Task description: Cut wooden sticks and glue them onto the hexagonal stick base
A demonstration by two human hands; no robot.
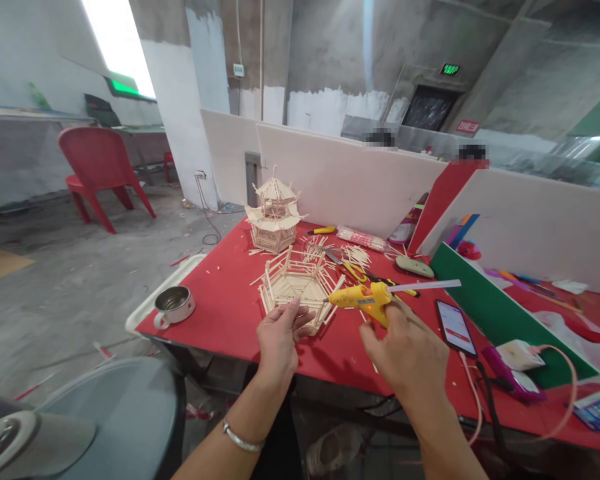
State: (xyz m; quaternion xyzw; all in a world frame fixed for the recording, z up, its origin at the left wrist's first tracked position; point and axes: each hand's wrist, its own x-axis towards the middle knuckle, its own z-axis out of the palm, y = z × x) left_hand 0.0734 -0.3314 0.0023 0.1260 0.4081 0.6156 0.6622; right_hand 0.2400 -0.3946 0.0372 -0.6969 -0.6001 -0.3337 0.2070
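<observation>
My right hand (413,357) grips a yellow hot glue gun (363,298), its nozzle pointing left and a clear glue stick (425,285) poking out of its back. Below the nozzle lies a six-sided frame of thin wooden sticks (275,288), open at the top. My left hand (283,333) is at the frame's near side, thumb and fingers drawn together around what looks like a thin wooden stick (316,304) just left of the nozzle. The fingers partly hide it and the near side of the frame. A finished-looking stick pagoda (275,217) stands behind.
On the red table (215,287) are a metal cup (174,305), loose sticks (356,257), yellow-handled pliers (354,271), a phone (456,325) and a green divider (510,313). Cables and a charger (521,355) lie at right. A grey round stool (125,413) stands at lower left.
</observation>
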